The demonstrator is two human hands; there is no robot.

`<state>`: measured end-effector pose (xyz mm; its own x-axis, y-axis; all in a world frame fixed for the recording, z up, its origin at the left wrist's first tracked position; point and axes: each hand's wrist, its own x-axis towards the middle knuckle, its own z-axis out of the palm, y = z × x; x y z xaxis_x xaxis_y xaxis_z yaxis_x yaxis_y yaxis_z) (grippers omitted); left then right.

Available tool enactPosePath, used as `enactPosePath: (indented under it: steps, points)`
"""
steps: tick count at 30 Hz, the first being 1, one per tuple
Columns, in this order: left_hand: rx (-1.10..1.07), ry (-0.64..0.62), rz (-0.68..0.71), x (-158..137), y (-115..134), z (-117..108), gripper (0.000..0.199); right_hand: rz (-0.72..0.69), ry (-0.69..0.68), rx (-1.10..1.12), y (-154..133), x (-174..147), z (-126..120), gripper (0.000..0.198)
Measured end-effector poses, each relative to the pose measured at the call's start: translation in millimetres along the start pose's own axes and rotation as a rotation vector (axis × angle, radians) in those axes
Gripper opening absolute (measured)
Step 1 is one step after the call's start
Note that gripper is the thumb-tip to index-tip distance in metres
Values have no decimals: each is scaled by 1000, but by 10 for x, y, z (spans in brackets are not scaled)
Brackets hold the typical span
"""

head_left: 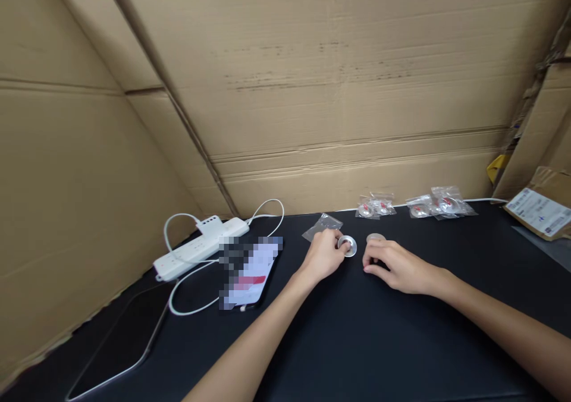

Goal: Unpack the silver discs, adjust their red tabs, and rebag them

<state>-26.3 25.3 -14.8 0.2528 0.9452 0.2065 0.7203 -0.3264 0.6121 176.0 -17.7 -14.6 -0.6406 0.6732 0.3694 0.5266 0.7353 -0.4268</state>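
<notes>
- Silver ring, over the black tabletop, pinched in the left hand, probably for control.
- Right hand curls beside the pale disc; its grip, if any, can't be told.
- Bagged discs sit back, presumably leaving room.

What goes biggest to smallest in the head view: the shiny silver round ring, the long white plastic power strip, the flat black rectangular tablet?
1. Flat black rectangular tablet
2. Long white plastic power strip
3. Shiny silver round ring

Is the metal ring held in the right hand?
No, the left hand holds the ring, and the right hand is apart from it.
</notes>
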Motion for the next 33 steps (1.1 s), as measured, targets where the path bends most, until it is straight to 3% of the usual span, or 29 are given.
enactPosePath:
  steps: [8,14,22,28,33]
  points:
    - [137,80,79,-30,-23,-17,17,142,301,-146,302,-9,-78,13]
    - [226,131,48,-65,66,13,22,176,228,-221,428,-16,24,14]
    - [277,120,292,-161,159,144,27,113,73,-232,286,-4,76,9]
    - [182,21,433,-196,150,176,20,127,88,-85,163,2,106,11]
    - [23,26,416,-196,238,174,9,108,162,-20,106,28,81,11]
